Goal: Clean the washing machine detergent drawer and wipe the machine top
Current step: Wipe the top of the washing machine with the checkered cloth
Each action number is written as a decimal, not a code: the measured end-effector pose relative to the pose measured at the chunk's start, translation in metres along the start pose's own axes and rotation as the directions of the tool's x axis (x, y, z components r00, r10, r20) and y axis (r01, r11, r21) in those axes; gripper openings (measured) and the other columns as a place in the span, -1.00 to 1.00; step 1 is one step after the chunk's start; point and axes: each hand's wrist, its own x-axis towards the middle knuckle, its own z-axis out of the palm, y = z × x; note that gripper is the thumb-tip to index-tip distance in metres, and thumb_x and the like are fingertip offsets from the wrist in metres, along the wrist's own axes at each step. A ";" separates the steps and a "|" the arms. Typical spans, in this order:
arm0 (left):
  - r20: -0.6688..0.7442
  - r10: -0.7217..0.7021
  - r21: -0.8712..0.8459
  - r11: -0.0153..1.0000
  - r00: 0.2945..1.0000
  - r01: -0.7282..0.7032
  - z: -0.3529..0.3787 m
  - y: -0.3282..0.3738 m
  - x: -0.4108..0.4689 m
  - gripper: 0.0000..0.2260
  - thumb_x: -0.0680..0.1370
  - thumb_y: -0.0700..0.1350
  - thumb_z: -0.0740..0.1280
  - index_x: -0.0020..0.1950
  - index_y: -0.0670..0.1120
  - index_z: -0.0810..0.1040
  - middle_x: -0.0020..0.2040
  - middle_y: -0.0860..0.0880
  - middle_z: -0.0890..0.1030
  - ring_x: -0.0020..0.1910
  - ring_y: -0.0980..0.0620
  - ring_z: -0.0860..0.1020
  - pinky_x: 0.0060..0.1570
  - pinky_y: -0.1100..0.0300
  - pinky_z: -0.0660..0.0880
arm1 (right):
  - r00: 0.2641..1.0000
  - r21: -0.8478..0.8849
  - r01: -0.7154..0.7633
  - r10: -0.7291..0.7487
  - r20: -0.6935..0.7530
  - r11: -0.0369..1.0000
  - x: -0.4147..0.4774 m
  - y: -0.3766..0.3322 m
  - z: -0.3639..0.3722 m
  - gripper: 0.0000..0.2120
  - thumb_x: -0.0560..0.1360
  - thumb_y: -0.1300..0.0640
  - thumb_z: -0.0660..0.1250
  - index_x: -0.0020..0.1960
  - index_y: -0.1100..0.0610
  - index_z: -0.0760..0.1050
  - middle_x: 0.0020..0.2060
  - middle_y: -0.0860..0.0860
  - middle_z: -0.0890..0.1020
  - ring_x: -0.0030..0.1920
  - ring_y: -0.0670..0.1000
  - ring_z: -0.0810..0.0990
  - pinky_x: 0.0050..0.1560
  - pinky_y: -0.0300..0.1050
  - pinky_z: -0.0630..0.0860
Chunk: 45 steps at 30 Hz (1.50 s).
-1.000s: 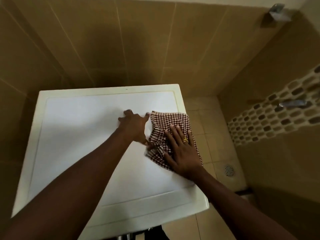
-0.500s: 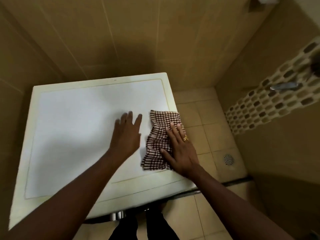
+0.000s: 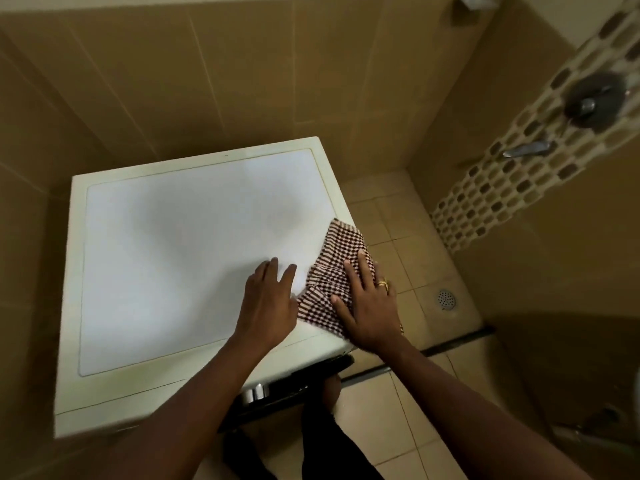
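The white washing machine top point(image 3: 173, 258) fills the left and middle of the head view. A brown-and-white checked cloth point(image 3: 332, 268) lies on its right front corner, partly over the edge. My right hand point(image 3: 370, 306), with a gold ring, presses flat on the cloth, fingers spread. To the left of the cloth my left hand point(image 3: 268, 306) rests flat on the bare top, fingers apart, holding nothing. The machine's dark front panel with a chrome knob point(image 3: 254, 393) shows below the front edge. No detergent drawer is visible.
Tan tiled walls point(image 3: 242, 81) close in behind and left of the machine. To the right are a tiled floor with a round drain point(image 3: 446, 298), a mosaic strip with a tap handle point(image 3: 528, 148) and a round valve point(image 3: 592, 98). My dark trouser legs point(image 3: 332, 448) stand below.
My right hand has slid the cloth toward the front right corner of the top. My left hand has flattened and shifted nearer the front edge. The view has pulled back.
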 end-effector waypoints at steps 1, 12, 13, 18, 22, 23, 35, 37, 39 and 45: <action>-0.001 0.009 -0.002 1.000 1.000 -0.009 -0.001 -0.006 -0.005 -0.47 0.47 -0.12 0.50 0.42 -0.14 0.49 0.40 -0.31 0.48 0.39 -0.32 0.44 0.30 -0.19 0.46 | 1.000 -0.011 -0.020 0.020 -0.009 1.000 0.006 -0.002 0.000 -0.28 0.61 -0.41 -0.07 0.61 0.01 0.10 0.67 0.02 -0.13 0.65 0.17 -0.12 0.57 0.38 0.02; -0.086 -0.062 -0.006 0.998 0.994 0.061 -0.010 -0.133 -0.112 -0.41 0.44 -0.17 0.52 0.45 -0.18 0.48 0.41 -0.37 0.46 0.38 -0.40 0.43 0.30 -0.28 0.44 | 0.887 0.042 0.459 -0.461 0.036 0.887 -0.009 -0.129 0.032 -0.42 0.62 -0.23 0.14 0.56 -0.02 0.23 0.64 -0.05 0.14 0.61 0.08 0.17 0.49 0.25 0.26; -0.091 -0.090 0.005 0.996 0.992 0.091 -0.012 -0.145 -0.121 -0.41 0.46 -0.15 0.51 0.47 -0.18 0.46 0.43 -0.37 0.43 0.42 -0.40 0.40 0.33 -0.28 0.41 | 0.916 0.042 0.400 -0.400 -0.003 0.916 -0.017 -0.121 0.033 -0.42 0.61 -0.24 0.17 0.56 -0.03 0.24 0.63 -0.06 0.16 0.59 0.07 0.21 0.46 0.20 0.31; -0.092 -0.206 0.024 0.978 0.974 0.209 -0.012 -0.193 -0.161 -0.41 0.56 -0.06 0.40 0.56 -0.15 0.34 0.53 -0.36 0.30 0.53 -0.37 0.24 0.46 -0.28 0.27 | 0.948 -0.019 -0.160 0.148 -0.281 0.987 -0.040 -0.143 0.042 -0.49 0.59 -0.23 0.17 0.38 0.08 0.35 0.39 0.15 0.40 0.40 0.20 0.37 0.41 0.20 0.24; -0.110 -0.325 -0.008 0.945 0.939 0.326 -0.013 -0.217 -0.183 -0.39 0.55 -0.04 0.40 0.57 -0.15 0.32 0.53 -0.36 0.29 0.52 -0.36 0.23 0.46 -0.31 0.23 | 0.983 0.024 0.135 -0.130 -0.133 0.991 -0.071 -0.243 0.069 -0.58 0.59 -0.18 0.18 0.32 0.06 0.37 0.30 0.13 0.44 0.31 0.18 0.38 0.34 0.16 0.31; -0.127 -0.350 -0.020 0.936 0.928 0.351 -0.013 -0.223 -0.188 -0.39 0.54 -0.05 0.40 0.56 -0.16 0.33 0.52 -0.36 0.30 0.51 -0.37 0.24 0.44 -0.33 0.23 | 0.972 0.049 0.222 -0.217 -0.094 0.974 -0.076 -0.266 0.075 -0.58 0.57 -0.18 0.19 0.33 0.03 0.38 0.31 0.10 0.43 0.33 0.16 0.36 0.33 0.15 0.31; -0.027 -0.688 -0.537 0.622 0.725 0.570 -0.022 -0.258 -0.218 -0.40 0.64 -0.16 0.21 0.67 -0.02 0.09 0.33 -0.34 0.54 0.25 -0.39 0.54 0.28 -0.15 0.46 | 0.645 -0.043 0.762 -0.753 0.133 0.646 -0.072 -0.356 0.113 -0.43 0.66 -0.15 0.12 0.62 0.02 0.18 0.65 0.01 0.11 0.64 0.12 0.05 0.60 0.21 0.00; 0.009 -0.708 -0.557 0.583 0.706 0.592 -0.023 -0.262 -0.224 -0.40 0.63 -0.23 0.21 0.66 -0.05 0.12 0.38 -0.32 0.52 0.30 -0.36 0.52 0.33 -0.11 0.42 | 0.598 -0.037 0.799 -0.786 0.157 0.601 -0.067 -0.330 0.109 -0.44 0.68 -0.16 0.08 0.63 -0.02 0.15 0.67 -0.03 0.03 0.66 0.08 -0.03 0.62 0.23 -0.05; 0.024 -0.741 -0.609 0.522 0.671 0.597 -0.023 -0.265 -0.229 -0.39 0.61 -0.34 0.20 0.65 -0.10 0.15 0.43 -0.24 0.50 0.38 -0.29 0.48 0.39 -0.05 0.37 | 0.635 -0.016 0.769 -0.761 0.134 0.639 -0.063 -0.306 0.099 -0.45 0.68 -0.20 0.09 0.61 -0.04 0.20 0.67 -0.06 0.05 0.66 0.04 -0.05 0.60 0.25 0.00; 0.172 -0.844 -0.835 0.148 0.508 0.529 -0.026 -0.271 -0.227 -0.41 0.56 -0.32 0.19 0.62 -0.15 0.23 0.38 -0.17 0.57 0.41 -0.15 0.48 0.45 -0.02 0.36 | 0.803 0.005 0.578 -0.571 0.170 0.816 -0.068 -0.361 0.102 -0.29 0.60 -0.30 -0.04 0.66 0.00 0.03 0.67 0.00 -0.11 0.65 0.11 -0.25 0.58 0.36 -0.21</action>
